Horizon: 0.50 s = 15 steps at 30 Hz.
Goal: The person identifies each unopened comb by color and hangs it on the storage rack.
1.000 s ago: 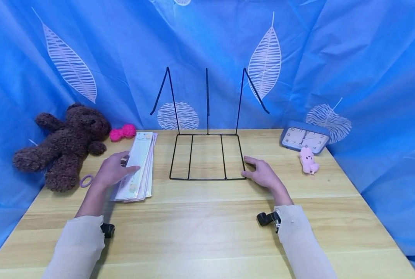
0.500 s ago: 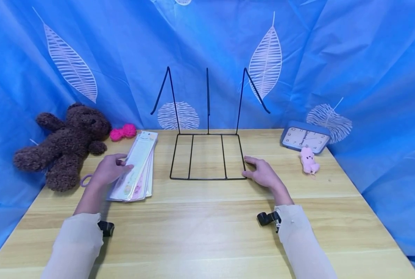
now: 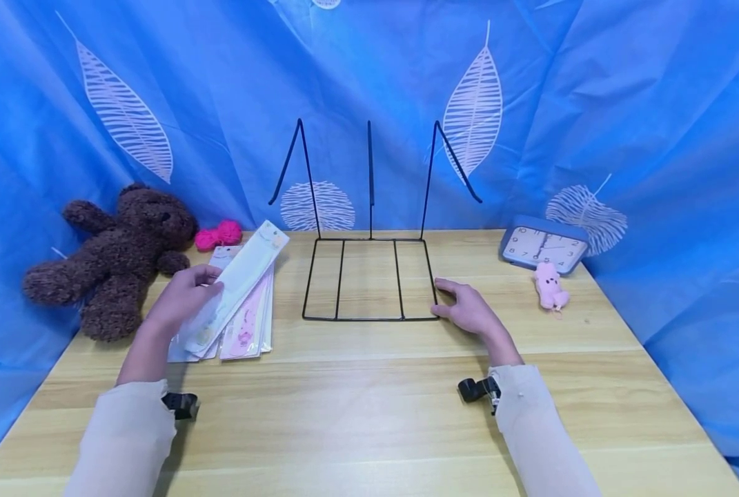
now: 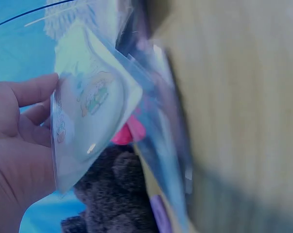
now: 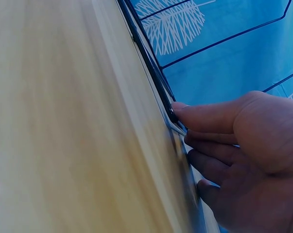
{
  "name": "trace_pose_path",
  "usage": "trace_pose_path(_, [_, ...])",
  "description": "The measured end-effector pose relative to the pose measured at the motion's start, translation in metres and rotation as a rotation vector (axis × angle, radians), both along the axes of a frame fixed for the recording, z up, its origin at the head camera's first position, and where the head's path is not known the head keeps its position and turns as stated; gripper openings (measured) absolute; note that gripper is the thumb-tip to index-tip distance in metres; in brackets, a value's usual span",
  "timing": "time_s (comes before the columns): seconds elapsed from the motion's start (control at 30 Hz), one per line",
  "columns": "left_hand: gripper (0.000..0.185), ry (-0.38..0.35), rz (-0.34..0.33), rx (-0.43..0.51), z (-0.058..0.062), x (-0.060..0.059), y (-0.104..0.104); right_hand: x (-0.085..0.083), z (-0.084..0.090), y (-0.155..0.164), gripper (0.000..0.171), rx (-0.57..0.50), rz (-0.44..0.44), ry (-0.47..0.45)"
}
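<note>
In the head view my left hand point(image 3: 185, 297) pinches a long narrow notepad point(image 3: 251, 269) in a clear plastic sleeve, tilted with its far end to the right. Beneath it lie several similar sleeved notepads point(image 3: 248, 328), one of them pink. The left wrist view shows the held notepad point(image 4: 95, 104) raised, its lower corner printed with a small cartoon figure. My right hand point(image 3: 468, 308) rests at the front right corner of a black wire rack point(image 3: 369, 319). In the right wrist view the thumb of that hand point(image 5: 253, 155) touches the corner of the rack, fingers loosely bent beside it.
A brown plush bear point(image 3: 121, 262) lies at the far left, with a pink bow point(image 3: 219, 235) beside it. At the back right stand a blue clock point(image 3: 543, 243) and a small pink plush toy point(image 3: 549, 286). A blue curtain point(image 3: 369, 69) hangs behind the wooden table point(image 3: 369, 414).
My left hand has moved slightly left, lifting the top notepad and turning it so its far end swings right. The pink notepad below shows more. My right hand stays at the rack.
</note>
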<state>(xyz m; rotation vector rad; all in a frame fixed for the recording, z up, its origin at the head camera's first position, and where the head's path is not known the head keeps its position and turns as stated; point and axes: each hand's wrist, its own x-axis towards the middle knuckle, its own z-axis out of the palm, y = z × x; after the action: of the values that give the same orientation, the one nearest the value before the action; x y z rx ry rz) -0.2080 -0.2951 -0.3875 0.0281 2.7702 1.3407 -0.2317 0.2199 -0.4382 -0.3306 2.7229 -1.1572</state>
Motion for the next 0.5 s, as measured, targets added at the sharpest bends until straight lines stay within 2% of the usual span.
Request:
trace_pose_path(0.23, [0.035,0.059,-0.051,-0.008,0.025,0.006,0.011,0.001,0.0,0.001,0.059,0.001,0.009,0.002])
trace_pose_path(0.37, [0.032,0.119,-0.096,0.003,0.033,0.009,0.021,0.001,0.0,0.002,0.057,0.012,0.009,-0.003])
trace_pose_path(0.5, [0.029,0.169,-0.152,0.061,0.037,0.011,0.031,0.001,0.0,0.002,0.057,0.017,0.02,0.003])
